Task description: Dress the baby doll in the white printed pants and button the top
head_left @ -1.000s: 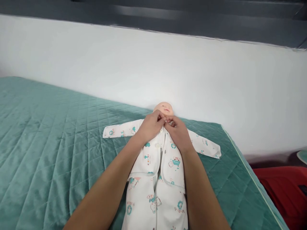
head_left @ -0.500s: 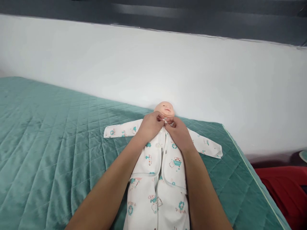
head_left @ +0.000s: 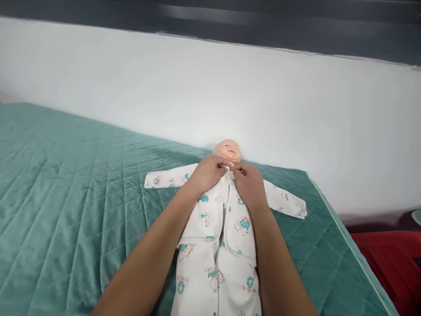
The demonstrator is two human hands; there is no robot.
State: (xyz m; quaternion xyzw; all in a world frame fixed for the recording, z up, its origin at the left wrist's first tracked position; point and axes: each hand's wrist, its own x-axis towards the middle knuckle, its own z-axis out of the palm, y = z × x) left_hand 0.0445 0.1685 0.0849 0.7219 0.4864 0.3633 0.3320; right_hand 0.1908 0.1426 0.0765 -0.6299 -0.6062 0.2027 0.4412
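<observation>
A baby doll (head_left: 227, 150) lies on its back with its head against the wall. It wears a white baby jacket (head_left: 204, 215) printed with small animals, over matching trousers (head_left: 197, 281). Both sleeves are spread out sideways. At the jacket's neckline, just below the doll's chin, my left hand (head_left: 210, 173) pinches one front edge. Close beside it, my right hand (head_left: 249, 182) pinches the other edge, fingertips nearly touching the left ones. Lower down, the two front panels hang slightly apart. The fastening between my fingers is mostly hidden.
A green quilted bedspread (head_left: 82, 188) covers the bed under the doll. Behind it rises a white wall (head_left: 184, 92) with a dark band (head_left: 230, 22) above. Past the bed's right edge sits a red object (head_left: 388, 259).
My fingertips have shifted slightly at the neckline, the right fingers now lying more over the top edge. Both hands stay at the collar, and the view has moved a little.
</observation>
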